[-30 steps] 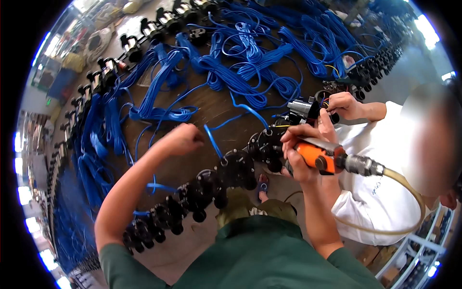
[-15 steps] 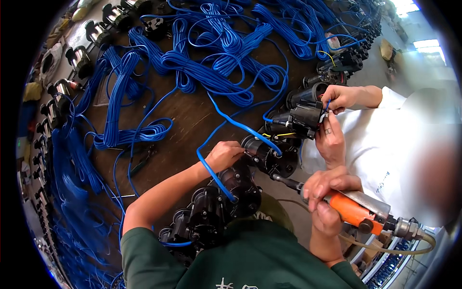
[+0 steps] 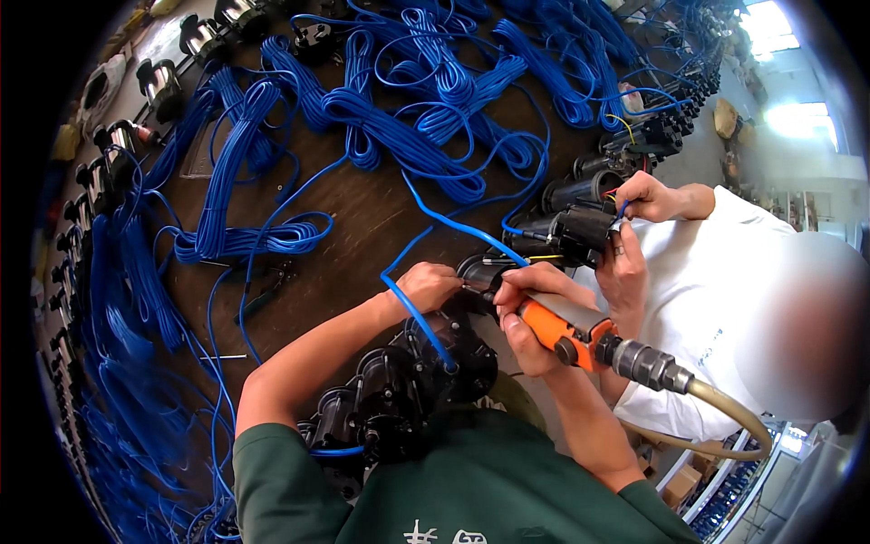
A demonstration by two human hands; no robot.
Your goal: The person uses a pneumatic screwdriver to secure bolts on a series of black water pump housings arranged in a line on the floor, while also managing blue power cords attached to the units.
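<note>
My right hand (image 3: 536,317) is wrapped around an orange and grey air screwdriver (image 3: 555,330), its hose trailing off to the right. The front of the tool points left toward a black cylindrical housing (image 3: 480,268), which my right hand partly covers. At that housing's left side my left hand (image 3: 430,287) is closed in a pinch; what its fingertips hold is too small to make out. The tool's bit comes close to those fingertips; whether it touches anything is unclear. A blue cable (image 3: 471,238) runs to the covered housing. Nearer me stands another black housing (image 3: 458,363) with a cable in its end.
Bundled blue cables (image 3: 399,136) cover much of the brown table (image 3: 353,222). Black units line its left edge. On the right, a co-worker in white holds a black unit (image 3: 580,231) with both hands. Pliers (image 3: 263,295) and a thin metal rod (image 3: 223,357) lie at left.
My right hand has brought the air screwdriver left and up to the black housing, beside my left fingertips. My left hand stays pinched at nearly the same place.
</note>
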